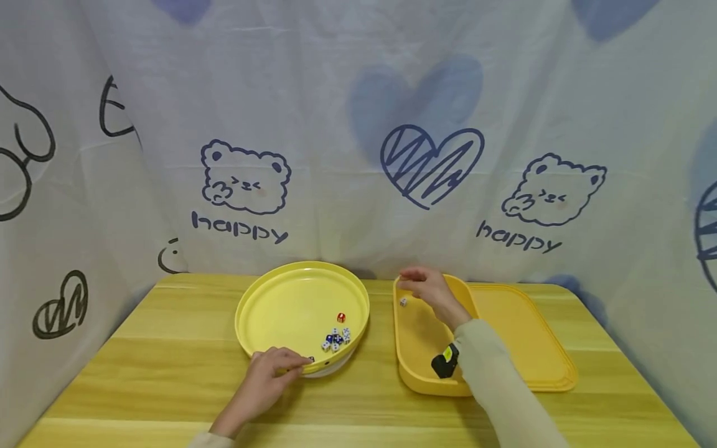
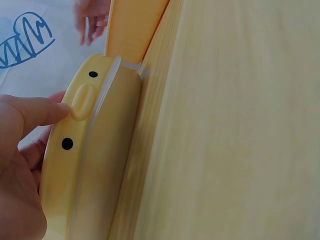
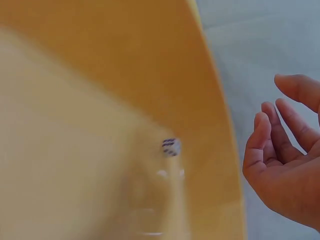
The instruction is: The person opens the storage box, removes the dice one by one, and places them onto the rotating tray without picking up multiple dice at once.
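A round yellow tray (image 1: 280, 311) stands at the middle of the table. My left hand (image 1: 271, 376) grips its near rim; in the left wrist view the thumb presses by a raised yellow bump between two black dots, with fingers behind the rim. Inside lie a red die (image 1: 341, 317) and a cluster of white and blue dice (image 1: 335, 340). A small dark thing (image 1: 312, 359) shows at my left fingertips, too small to tell. Above the far end of an orange box (image 1: 414, 336) is my right hand (image 1: 428, 289), fingers loosely bent around nothing. One white die (image 3: 171, 147) lies in that box.
A flat orange lid (image 1: 521, 336) lies on the wooden table (image 1: 140, 373), right of the box and touching or nearly touching it. Behind the table hangs a pale printed curtain (image 1: 336, 186). A black device (image 1: 445, 362) is on my right wrist.
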The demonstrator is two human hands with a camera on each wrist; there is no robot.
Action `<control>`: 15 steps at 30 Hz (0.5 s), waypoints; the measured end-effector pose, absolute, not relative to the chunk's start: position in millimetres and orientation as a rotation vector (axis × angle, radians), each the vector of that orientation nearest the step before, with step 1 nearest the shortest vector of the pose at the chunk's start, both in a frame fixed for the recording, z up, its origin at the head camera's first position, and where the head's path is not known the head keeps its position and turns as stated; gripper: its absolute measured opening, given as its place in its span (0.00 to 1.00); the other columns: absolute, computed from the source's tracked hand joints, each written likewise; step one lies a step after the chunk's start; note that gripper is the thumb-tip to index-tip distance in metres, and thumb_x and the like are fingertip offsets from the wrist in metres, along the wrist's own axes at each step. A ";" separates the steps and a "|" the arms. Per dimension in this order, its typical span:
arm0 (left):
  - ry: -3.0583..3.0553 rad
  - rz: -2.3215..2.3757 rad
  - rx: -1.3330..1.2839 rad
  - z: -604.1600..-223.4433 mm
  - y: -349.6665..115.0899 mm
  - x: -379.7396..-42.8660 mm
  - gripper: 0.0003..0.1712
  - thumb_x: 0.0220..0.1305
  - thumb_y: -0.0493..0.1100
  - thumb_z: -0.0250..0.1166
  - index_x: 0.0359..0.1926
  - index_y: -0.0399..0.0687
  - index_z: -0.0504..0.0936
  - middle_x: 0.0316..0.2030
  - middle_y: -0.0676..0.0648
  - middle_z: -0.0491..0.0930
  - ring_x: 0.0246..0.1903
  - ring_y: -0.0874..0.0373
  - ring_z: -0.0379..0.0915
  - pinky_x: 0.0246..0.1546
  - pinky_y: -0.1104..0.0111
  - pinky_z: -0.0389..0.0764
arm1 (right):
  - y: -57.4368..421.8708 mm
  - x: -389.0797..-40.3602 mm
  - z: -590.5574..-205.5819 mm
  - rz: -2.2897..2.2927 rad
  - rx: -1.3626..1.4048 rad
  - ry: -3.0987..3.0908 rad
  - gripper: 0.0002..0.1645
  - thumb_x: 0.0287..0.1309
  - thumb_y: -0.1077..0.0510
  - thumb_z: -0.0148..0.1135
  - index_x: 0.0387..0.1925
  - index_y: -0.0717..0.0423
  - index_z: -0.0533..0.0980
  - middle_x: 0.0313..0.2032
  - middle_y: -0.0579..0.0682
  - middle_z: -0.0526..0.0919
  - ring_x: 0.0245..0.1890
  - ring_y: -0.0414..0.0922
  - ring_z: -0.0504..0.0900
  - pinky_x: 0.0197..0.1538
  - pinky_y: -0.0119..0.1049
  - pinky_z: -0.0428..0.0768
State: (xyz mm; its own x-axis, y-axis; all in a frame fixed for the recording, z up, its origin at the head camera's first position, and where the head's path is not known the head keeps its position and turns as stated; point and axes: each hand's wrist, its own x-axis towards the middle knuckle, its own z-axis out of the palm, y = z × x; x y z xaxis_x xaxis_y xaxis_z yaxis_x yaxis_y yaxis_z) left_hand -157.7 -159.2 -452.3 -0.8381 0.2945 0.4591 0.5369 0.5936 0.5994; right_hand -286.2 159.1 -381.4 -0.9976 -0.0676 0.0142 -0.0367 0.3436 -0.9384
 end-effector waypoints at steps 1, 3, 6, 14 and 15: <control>-2.511 -1.101 -0.680 -452.6 -159.3 -157.9 0.10 0.56 0.35 0.69 0.40 0.52 0.88 0.35 0.60 0.84 0.34 0.67 0.70 0.41 0.61 0.59 | 160.3 -289.0 -385.0 -1.797 -0.069 2.544 0.20 0.61 0.62 0.63 0.53 0.67 0.75 0.48 0.57 0.81 0.46 0.49 0.78 0.51 0.43 0.74; -2.509 -1.100 -0.685 -452.9 -159.3 -158.1 0.10 0.56 0.36 0.69 0.40 0.52 0.88 0.35 0.59 0.84 0.34 0.66 0.70 0.41 0.61 0.59 | 162.6 -293.9 -391.8 -1.810 -0.036 2.545 0.21 0.61 0.62 0.64 0.53 0.68 0.75 0.49 0.58 0.81 0.45 0.47 0.78 0.47 0.40 0.74; -2.509 -1.099 -0.688 -452.3 -159.0 -158.0 0.10 0.56 0.35 0.69 0.39 0.51 0.88 0.35 0.59 0.84 0.34 0.67 0.70 0.41 0.61 0.59 | 165.7 -300.2 -402.1 -1.829 0.013 2.548 0.20 0.59 0.64 0.65 0.52 0.70 0.76 0.48 0.59 0.81 0.42 0.45 0.78 0.43 0.38 0.74; -2.521 -1.109 -0.673 -451.7 -160.3 -158.9 0.11 0.55 0.34 0.69 0.39 0.51 0.88 0.35 0.60 0.83 0.34 0.68 0.70 0.41 0.61 0.59 | 174.4 -310.6 -429.3 -1.764 0.099 2.585 0.19 0.52 0.70 0.66 0.48 0.74 0.77 0.40 0.59 0.85 0.30 0.39 0.75 0.34 0.31 0.72; -2.518 -1.111 -0.675 -451.8 -160.7 -159.0 0.11 0.55 0.34 0.69 0.39 0.51 0.88 0.35 0.60 0.83 0.34 0.68 0.70 0.41 0.61 0.59 | 175.0 -311.4 -431.2 -1.757 0.107 2.592 0.19 0.51 0.70 0.66 0.47 0.73 0.77 0.39 0.58 0.85 0.29 0.39 0.74 0.33 0.30 0.72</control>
